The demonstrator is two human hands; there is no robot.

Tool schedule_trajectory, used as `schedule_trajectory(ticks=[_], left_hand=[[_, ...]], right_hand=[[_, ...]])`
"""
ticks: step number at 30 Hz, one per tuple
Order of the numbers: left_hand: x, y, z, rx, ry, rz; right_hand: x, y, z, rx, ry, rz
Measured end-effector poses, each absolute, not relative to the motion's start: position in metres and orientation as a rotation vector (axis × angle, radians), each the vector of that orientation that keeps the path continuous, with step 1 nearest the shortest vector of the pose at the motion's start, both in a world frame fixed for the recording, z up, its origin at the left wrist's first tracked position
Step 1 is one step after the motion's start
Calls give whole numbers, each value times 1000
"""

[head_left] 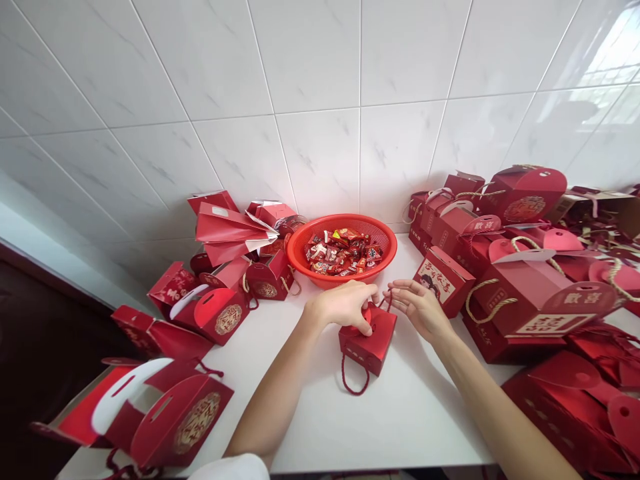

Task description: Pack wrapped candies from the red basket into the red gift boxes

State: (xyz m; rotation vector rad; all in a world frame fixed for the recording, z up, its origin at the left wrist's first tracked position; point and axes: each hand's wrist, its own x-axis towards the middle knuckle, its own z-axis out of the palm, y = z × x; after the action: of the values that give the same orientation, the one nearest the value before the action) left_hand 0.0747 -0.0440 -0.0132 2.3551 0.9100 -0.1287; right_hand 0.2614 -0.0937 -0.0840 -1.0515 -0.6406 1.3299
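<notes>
A small red gift box [379,333] stands on the white table in front of me. My left hand [350,307] reaches over its top, thumb and fingers closed on the upper flap. One dark red cord handle [356,392] hangs in a loop off the near side. At the far right corner, the fingertips of my right hand [417,307] pinch the other cord [387,300]; its fingers are fairly straight. Just behind the box sits a red plastic basket [300,267] with several wrapped candies [345,252] inside.
Several red gift boxes [215,317] line the left side, some with flaps up, such as the large one [180,427] at the near left. More boxes with rope handles [540,293] are piled on the right. A tiled wall [320,153] rises behind the white table [400,427].
</notes>
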Motion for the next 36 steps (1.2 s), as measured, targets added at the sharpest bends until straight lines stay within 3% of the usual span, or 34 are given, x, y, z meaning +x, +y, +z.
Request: schedule_trajectory(ticks=[5,11,16,22,31,36], left_hand=[[85,-44,-14,2392,757,5],[79,-44,-9,2468,822,67],[52,-44,8,2319,1100,-245],[62,-40,-2,2200,1024,-411],[66,-37,-11,2261,1142,104],[52,-30,-1,1900,1165,412]], right_hand=[[261,-105,-60,-912,-720,1220],[252,-132,-35,-952,-1283,1251],[247,-135,-45,-1103,-1689,1271],[245,-129,-44,-1145,-1637,1210],[263,-136,-13,-1173,-1312,898],[269,-135,-5,-1141,-1245,841]])
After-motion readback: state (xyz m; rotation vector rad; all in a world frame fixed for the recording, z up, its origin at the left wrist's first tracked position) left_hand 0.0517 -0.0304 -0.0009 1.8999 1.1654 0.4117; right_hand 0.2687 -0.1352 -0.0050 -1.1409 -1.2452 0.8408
